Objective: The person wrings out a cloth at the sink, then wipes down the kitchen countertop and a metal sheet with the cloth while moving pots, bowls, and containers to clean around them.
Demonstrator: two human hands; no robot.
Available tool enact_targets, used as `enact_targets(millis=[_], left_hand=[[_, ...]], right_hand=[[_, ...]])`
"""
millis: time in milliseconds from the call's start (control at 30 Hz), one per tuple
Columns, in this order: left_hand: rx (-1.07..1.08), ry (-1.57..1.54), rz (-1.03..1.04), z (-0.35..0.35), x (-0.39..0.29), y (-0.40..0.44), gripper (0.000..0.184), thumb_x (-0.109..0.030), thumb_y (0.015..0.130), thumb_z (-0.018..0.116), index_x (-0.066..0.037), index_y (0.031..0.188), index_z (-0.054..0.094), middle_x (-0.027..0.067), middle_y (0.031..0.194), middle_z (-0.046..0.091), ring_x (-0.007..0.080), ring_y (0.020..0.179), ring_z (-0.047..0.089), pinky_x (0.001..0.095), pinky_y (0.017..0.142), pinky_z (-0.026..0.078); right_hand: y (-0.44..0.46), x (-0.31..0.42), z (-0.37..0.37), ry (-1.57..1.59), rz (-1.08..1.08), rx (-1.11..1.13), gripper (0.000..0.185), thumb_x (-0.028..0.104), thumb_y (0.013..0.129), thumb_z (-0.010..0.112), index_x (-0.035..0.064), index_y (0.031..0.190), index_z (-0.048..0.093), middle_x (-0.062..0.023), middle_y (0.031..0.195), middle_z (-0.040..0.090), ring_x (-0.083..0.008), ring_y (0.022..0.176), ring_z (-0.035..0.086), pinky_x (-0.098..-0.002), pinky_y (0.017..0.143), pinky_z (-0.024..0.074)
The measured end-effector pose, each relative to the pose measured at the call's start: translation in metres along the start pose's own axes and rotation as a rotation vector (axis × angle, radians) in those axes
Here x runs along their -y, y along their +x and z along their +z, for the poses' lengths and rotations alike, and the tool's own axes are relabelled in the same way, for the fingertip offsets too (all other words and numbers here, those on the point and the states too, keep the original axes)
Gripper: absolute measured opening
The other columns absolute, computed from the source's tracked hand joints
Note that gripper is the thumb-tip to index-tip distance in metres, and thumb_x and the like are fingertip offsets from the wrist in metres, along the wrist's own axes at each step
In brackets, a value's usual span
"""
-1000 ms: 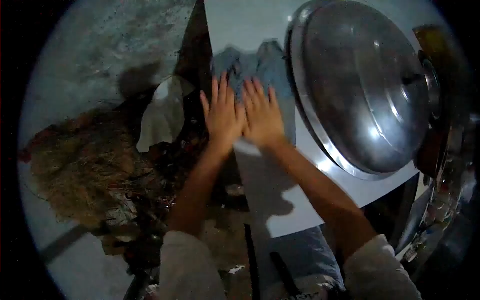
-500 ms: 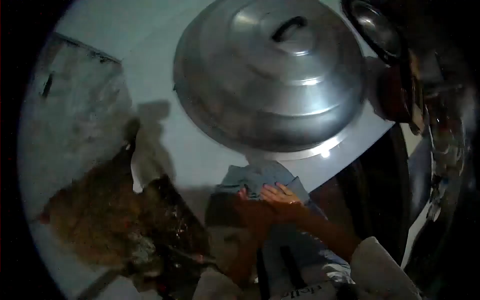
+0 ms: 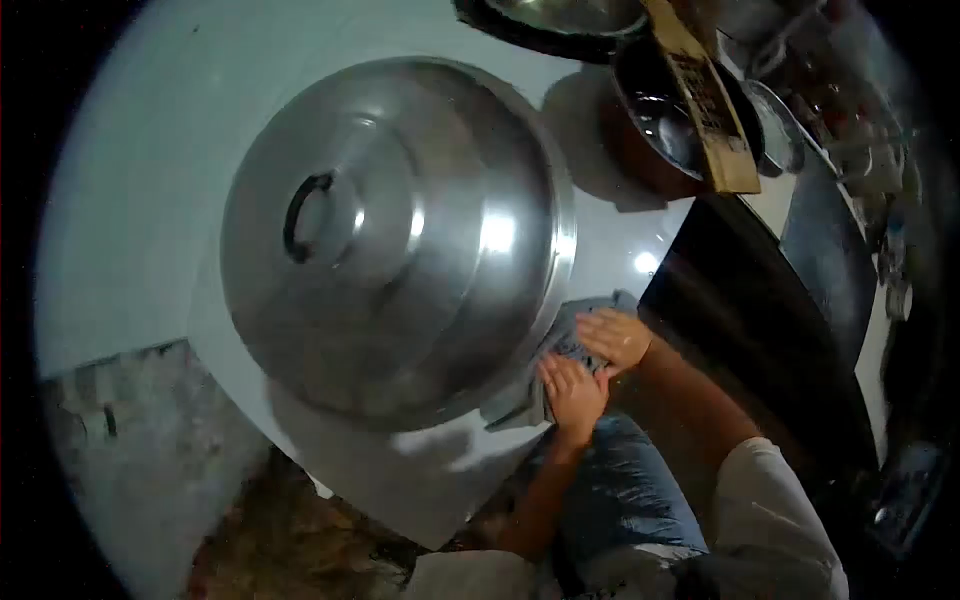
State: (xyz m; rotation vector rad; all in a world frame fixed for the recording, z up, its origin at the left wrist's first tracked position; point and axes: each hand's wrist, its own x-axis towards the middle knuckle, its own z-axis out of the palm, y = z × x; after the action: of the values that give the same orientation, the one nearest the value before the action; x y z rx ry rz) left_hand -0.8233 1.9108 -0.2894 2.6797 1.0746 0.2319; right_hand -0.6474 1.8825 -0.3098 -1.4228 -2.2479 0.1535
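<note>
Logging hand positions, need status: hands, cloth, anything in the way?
Left hand and right hand palm-down on grey cloth. Cloth at white table's edge. Domed metal lid close beside it, could crowd hands; contact unclear.

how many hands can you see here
2: the left hand and, farther from the body, the right hand, both on the grey cloth beside the big metal lid; the dark edges could hide others.
</note>
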Motion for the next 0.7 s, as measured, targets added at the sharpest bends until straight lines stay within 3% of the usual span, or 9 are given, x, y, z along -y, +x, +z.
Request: enact_targets(millis=[100, 167, 200, 233, 300, 367, 433, 633, 700], left_hand=[[0.013, -0.005, 0.071, 0.002, -0.028, 0.041, 0.056, -0.039, 0.090, 0.042, 0.014, 0.101, 0.055, 0.0336, 0.121, 0.046, 0.0463, 0.128, 0.029, 0.0526, 0.108, 0.019], [-0.006, 0.059, 0.111, -0.001, -0.041, 0.066, 0.057, -0.040, 0.090, 0.042, 0.013, 0.104, 0.054, 0.0325, 0.122, 0.046, 0.0449, 0.130, 0.027, 0.0519, 0.109, 0.017], [0.002, 0.018, 0.100, -0.010, -0.037, 0.068, 0.057, -0.040, 0.089, 0.042, 0.013, 0.106, 0.054, 0.0323, 0.124, 0.045, 0.0444, 0.131, 0.025, 0.0513, 0.109, 0.015], [0.012, -0.021, 0.086, -0.019, -0.036, 0.074, 0.057, -0.040, 0.089, 0.042, 0.012, 0.108, 0.054, 0.0320, 0.126, 0.043, 0.0440, 0.132, 0.023, 0.0507, 0.110, 0.014], [0.050, 0.040, 0.101, -0.011, -0.064, 0.103, 0.054, -0.037, 0.088, 0.042, 0.011, 0.112, 0.053, 0.0313, 0.133, 0.037, 0.0419, 0.134, 0.019, 0.0494, 0.111, 0.010], [-0.015, 0.064, 0.129, -0.010, -0.079, 0.126, 0.055, -0.038, 0.085, 0.045, 0.008, 0.115, 0.051, 0.0264, 0.138, 0.034, 0.0372, 0.134, 0.023, 0.0466, 0.111, 0.012], [-0.005, -0.057, 0.133, 0.014, -0.107, 0.152, 0.052, -0.032, 0.084, 0.045, 0.010, 0.114, 0.052, 0.0282, 0.140, 0.029, 0.0378, 0.137, 0.016, 0.0477, 0.111, 0.008], [0.049, -0.057, 0.208, 0.010, -0.098, 0.149, 0.057, -0.032, 0.080, 0.048, 0.010, 0.119, 0.049, 0.0266, 0.139, 0.032, 0.0374, 0.137, 0.016, 0.0492, 0.110, 0.009], [0.034, -0.029, 0.198, 0.008, -0.085, 0.128, 0.059, -0.034, 0.081, 0.049, 0.012, 0.118, 0.049, 0.0274, 0.138, 0.033, 0.0382, 0.136, 0.017, 0.0527, 0.109, 0.010]], right_hand=[[-0.019, -0.034, -0.016, -0.054, 0.091, 0.054, 0.064, 0.048, 0.081, 0.054, -0.0015, 0.121, 0.049, -0.0185, 0.133, 0.044, -0.0322, 0.126, 0.041, -0.0467, 0.100, 0.0350], [-0.022, -0.058, -0.021, -0.074, 0.010, -0.258, 0.061, 0.043, 0.078, 0.057, -0.0019, 0.119, 0.050, -0.0192, 0.130, 0.046, -0.0338, 0.124, 0.042, -0.0470, 0.100, 0.0346], [-0.012, -0.045, -0.036, -0.124, 0.147, -0.057, 0.053, 0.032, 0.075, 0.059, -0.0030, 0.114, 0.054, -0.0206, 0.128, 0.048, -0.0352, 0.123, 0.044, -0.0484, 0.101, 0.0342], [0.000, -0.038, -0.048, -0.126, 0.155, -0.051, 0.053, 0.032, 0.075, 0.059, -0.0030, 0.114, 0.054, -0.0206, 0.128, 0.048, -0.0352, 0.123, 0.044, -0.0484, 0.101, 0.0342], [-0.013, -0.065, -0.060, -0.287, 0.242, -0.116, 0.049, 0.025, 0.073, 0.062, -0.0041, 0.111, 0.056, -0.0213, 0.126, 0.049, -0.0352, 0.123, 0.044, -0.0492, 0.101, 0.0342], [-0.031, -0.082, -0.052, -0.319, 0.309, -0.262, 0.036, 0.015, 0.078, 0.058, -0.0051, 0.108, 0.058, -0.0210, 0.125, 0.051, -0.0355, 0.120, 0.046, -0.0490, 0.100, 0.0363], [-0.060, -0.116, -0.053, -0.401, 0.375, -0.306, 0.041, 0.016, 0.079, 0.058, -0.0053, 0.113, 0.054, -0.0211, 0.129, 0.047, -0.0355, 0.123, 0.043, -0.0495, 0.102, 0.0336], [-0.045, -0.093, -0.056, -0.244, 0.399, -0.460, 0.046, 0.019, 0.081, 0.057, -0.0029, 0.121, 0.049, -0.0188, 0.133, 0.043, -0.0349, 0.126, 0.039, -0.0516, 0.105, 0.0262], [-0.051, -0.077, -0.035, -0.214, 0.452, -0.357, 0.050, 0.025, 0.079, 0.059, -0.0033, 0.119, 0.050, -0.0188, 0.133, 0.043, -0.0354, 0.126, 0.037, -0.0533, 0.105, 0.0241]])
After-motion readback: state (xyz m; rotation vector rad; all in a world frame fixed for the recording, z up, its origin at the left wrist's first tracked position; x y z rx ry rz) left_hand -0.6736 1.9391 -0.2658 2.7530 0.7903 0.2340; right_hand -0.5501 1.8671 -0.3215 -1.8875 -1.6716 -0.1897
